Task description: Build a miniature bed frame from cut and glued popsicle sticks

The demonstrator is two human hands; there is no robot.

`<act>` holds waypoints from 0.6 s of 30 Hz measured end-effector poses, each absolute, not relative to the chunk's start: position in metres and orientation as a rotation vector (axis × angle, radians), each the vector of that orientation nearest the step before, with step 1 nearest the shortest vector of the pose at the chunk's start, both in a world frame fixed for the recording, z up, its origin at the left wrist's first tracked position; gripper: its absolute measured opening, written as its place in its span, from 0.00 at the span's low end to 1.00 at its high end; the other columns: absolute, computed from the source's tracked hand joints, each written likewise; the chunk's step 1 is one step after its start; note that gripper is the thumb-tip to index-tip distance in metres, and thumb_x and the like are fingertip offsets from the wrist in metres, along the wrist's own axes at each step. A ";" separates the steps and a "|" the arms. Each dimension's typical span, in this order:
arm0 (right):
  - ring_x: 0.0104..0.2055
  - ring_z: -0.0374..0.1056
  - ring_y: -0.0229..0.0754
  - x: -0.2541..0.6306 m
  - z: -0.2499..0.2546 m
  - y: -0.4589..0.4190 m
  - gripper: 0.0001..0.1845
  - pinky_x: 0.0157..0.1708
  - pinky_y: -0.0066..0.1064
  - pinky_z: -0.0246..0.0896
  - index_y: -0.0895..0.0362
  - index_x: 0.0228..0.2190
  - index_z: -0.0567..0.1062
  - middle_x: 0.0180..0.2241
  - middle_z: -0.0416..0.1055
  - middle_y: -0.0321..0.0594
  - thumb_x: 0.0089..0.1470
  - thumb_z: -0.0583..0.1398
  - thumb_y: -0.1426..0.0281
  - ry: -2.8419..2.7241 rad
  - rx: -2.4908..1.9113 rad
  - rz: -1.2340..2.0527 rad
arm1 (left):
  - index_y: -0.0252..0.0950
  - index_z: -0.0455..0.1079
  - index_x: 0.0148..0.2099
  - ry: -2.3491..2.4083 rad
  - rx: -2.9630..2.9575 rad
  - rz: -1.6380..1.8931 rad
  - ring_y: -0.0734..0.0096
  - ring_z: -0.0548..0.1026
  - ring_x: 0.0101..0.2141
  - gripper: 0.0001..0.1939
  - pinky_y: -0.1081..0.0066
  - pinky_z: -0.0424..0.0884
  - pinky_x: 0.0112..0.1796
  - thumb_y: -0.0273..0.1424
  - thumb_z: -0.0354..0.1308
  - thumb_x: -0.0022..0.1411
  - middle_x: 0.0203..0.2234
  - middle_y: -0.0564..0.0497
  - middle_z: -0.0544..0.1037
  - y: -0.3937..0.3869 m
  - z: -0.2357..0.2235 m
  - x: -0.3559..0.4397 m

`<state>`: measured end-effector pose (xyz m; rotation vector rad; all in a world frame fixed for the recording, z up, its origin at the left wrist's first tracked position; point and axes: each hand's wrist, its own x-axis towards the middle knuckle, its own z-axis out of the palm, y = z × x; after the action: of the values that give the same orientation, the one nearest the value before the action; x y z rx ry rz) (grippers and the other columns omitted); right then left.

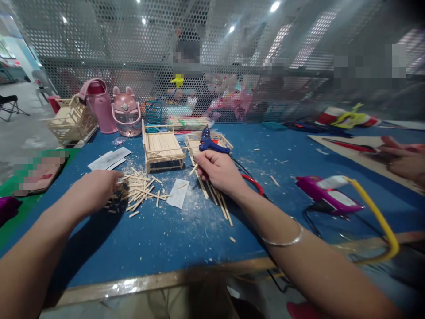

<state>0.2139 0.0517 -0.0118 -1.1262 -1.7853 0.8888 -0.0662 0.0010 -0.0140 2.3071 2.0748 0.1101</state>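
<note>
My left hand [94, 190] reaches down at the left edge of a pile of short wooden sticks [141, 190]; its fingertips are mostly hidden, so its grip is unclear. Between the thumb and fingers of my right hand [217, 170] a short wooden stick [193, 169] is pinched. Just behind that hand lies a blue glue gun [214, 145], on or beside a second, partly hidden stick piece [226, 141]. A small chair-like stick model [162, 148] stands upright left of it. Longer sticks [223, 204] lie under and in front of my right hand.
White paper slips [178, 193] lie on the blue table [159, 248]. Pink bottles [102, 108] and another stick model [71, 117] stand back left. A purple device [328, 195] with a yellow cable [381, 217] sits right. Another person's hands [403, 157] are at far right, near a red-and-black tool [353, 146].
</note>
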 end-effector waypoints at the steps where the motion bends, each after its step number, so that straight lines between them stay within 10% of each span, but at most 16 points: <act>1: 0.16 0.55 0.31 0.214 -0.013 0.053 0.18 0.19 0.29 0.50 0.55 0.18 0.64 0.15 0.61 0.33 0.55 0.54 0.60 -1.854 -1.148 0.870 | 0.39 0.74 0.44 2.083 2.312 0.058 0.56 0.76 0.27 0.21 0.68 0.64 0.25 0.22 0.47 0.51 0.26 0.42 0.78 0.001 -0.015 -0.072; 8: 0.17 0.52 0.32 0.201 -0.023 0.049 0.19 0.19 0.30 0.46 0.55 0.14 0.64 0.13 0.60 0.32 0.53 0.54 0.64 -2.120 -1.195 0.753 | 0.37 0.74 0.45 1.898 2.617 0.212 0.52 0.71 0.45 0.24 0.58 0.66 0.44 0.22 0.47 0.48 0.44 0.41 0.75 -0.006 -0.012 -0.061; 12: 0.16 0.54 0.32 0.199 -0.025 0.046 0.18 0.18 0.30 0.46 0.55 0.15 0.64 0.13 0.62 0.33 0.53 0.54 0.63 -2.107 -1.192 0.832 | 0.38 0.77 0.36 1.868 2.566 0.433 0.59 0.74 0.38 0.17 0.63 0.68 0.41 0.26 0.47 0.52 0.38 0.46 0.78 -0.011 -0.006 -0.043; 18: 0.17 0.56 0.33 0.200 -0.023 0.048 0.20 0.19 0.30 0.49 0.54 0.15 0.62 0.12 0.62 0.33 0.55 0.52 0.62 -2.070 -1.192 0.810 | 0.36 0.70 0.50 1.863 2.377 0.722 0.66 0.73 0.30 0.19 0.69 0.67 0.33 0.37 0.48 0.60 0.31 0.47 0.79 -0.013 -0.012 -0.025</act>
<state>0.2004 0.0484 -0.0231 -1.1923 -2.0703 0.8097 -0.0248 -0.0131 -0.0124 2.3769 1.8632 0.7222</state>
